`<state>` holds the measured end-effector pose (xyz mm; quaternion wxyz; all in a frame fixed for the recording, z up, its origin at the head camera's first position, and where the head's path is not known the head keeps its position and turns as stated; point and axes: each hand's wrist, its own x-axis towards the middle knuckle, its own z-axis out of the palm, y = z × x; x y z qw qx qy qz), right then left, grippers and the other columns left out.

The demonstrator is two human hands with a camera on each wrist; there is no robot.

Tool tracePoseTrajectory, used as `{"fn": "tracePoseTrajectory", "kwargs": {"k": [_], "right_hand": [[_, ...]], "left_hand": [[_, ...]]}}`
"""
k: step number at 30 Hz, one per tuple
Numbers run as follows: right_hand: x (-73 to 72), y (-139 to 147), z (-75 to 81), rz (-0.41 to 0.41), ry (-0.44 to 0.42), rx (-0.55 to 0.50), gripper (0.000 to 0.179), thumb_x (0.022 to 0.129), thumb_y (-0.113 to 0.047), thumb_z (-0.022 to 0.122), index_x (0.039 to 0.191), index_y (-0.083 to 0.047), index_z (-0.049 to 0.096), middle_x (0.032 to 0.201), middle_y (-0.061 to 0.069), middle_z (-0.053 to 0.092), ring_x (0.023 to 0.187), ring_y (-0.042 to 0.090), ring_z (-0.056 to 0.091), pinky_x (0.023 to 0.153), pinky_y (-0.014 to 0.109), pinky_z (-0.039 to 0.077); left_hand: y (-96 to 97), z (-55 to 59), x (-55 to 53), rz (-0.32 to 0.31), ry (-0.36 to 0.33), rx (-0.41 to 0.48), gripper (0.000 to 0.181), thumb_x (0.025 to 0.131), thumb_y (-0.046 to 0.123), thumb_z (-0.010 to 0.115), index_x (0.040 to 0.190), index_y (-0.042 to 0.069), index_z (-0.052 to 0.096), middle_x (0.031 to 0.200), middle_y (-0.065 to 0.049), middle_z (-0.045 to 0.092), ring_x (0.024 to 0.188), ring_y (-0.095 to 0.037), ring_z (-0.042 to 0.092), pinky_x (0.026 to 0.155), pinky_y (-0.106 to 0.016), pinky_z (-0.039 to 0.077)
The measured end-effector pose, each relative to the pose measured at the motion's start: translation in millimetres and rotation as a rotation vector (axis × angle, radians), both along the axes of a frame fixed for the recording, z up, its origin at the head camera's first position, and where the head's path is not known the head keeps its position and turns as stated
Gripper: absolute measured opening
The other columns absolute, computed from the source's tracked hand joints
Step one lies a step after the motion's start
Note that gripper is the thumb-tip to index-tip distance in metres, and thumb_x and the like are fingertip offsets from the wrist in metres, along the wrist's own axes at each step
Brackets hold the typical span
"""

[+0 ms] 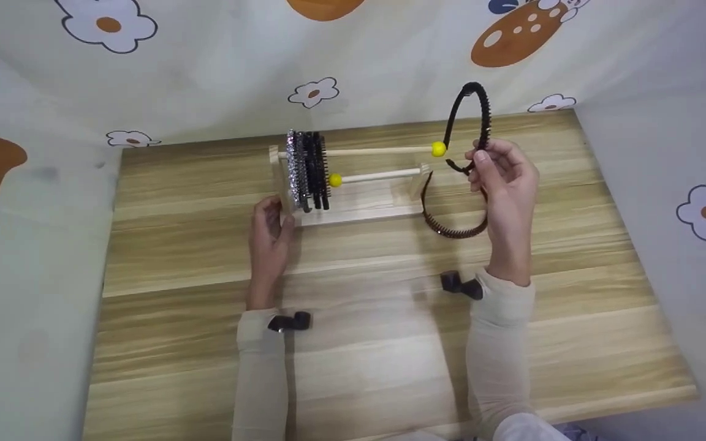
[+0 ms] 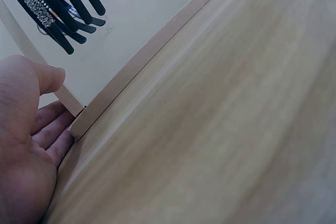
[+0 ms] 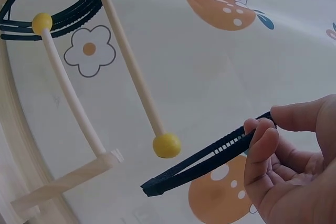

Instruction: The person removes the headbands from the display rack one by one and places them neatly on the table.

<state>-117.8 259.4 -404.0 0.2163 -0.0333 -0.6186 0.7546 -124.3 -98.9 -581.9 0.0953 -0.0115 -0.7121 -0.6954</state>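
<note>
While left hand [image 1: 270, 236] holds 2-rod rack [image 1: 362, 214], right hand [image 1: 508, 184] (raised) pinches headband [image 1: 485, 113].

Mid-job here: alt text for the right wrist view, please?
The right hand pinches a black headband near the yellow ball tip of a wooden rod. A second ball-tipped rod is further left; more dark headbands bunch at upper left, before a patterned backdrop.

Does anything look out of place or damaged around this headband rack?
Slightly odd: the brown headband is apart by the right end of the rack, while the row of headbands is bunched at the left. Whether it's resting or held, I can't tell. Nothing looks broken or spilled.
</note>
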Motion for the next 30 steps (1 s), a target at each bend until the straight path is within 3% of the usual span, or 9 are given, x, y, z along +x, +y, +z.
{"fn": "tracePoseTrajectory", "kwargs": {"k": [8,18,23,30], "right_hand": [[-2.5,19,-0.5,0.015,-0.099,0.066,0.012,0.104,0.006,0.067,0.107,-0.002,0.075,0.093,0.01,0.077,0.067,0.014,0.061,0.056,0.019,0.056],[-8.6,46,-5.6,0.033,-0.148,0.199,0.01,0.104,0.007,0.068,0.104,0.0,0.074,0.091,0.011,0.077,0.065,0.013,0.061,0.054,0.018,0.056],[-7.0,64,-12.6,0.043,-0.212,0.303,0.004,0.105,-0.001,0.073,0.102,0.0,0.074,0.09,0.004,0.077,0.065,0.012,0.061,0.055,0.017,0.055],[0.2,86,-23.3,0.015,-0.322,0.439,0.01,0.104,-0.019,0.08,0.102,-0.01,0.076,0.081,-0.002,0.074,0.065,0.012,0.067,0.059,0.019,0.06]], "left_hand": [[2.0,1.4,1.0,-0.005,0.003,0.008,0.045,0.109,-0.004,0.062,0.152,-0.007,0.047,0.159,-0.028,0.055,0.156,-0.04,0.048,0.136,-0.04,0.035],[0.4,1.0,0.4,-0.005,0.012,0.042,0.044,0.107,-0.008,0.061,0.149,-0.01,0.046,0.155,-0.032,0.055,0.155,-0.043,0.048,0.137,-0.038,0.033],[0.3,1.2,0.4,-0.009,0.002,0.022,0.045,0.108,-0.005,0.062,0.15,-0.008,0.046,0.157,-0.03,0.056,0.155,-0.041,0.048,0.136,-0.037,0.034],[-0.2,1.2,0.5,-0.017,0.005,0.011,0.045,0.108,-0.005,0.062,0.15,-0.007,0.047,0.158,-0.029,0.055,0.156,-0.041,0.047,0.137,-0.038,0.033]]}}
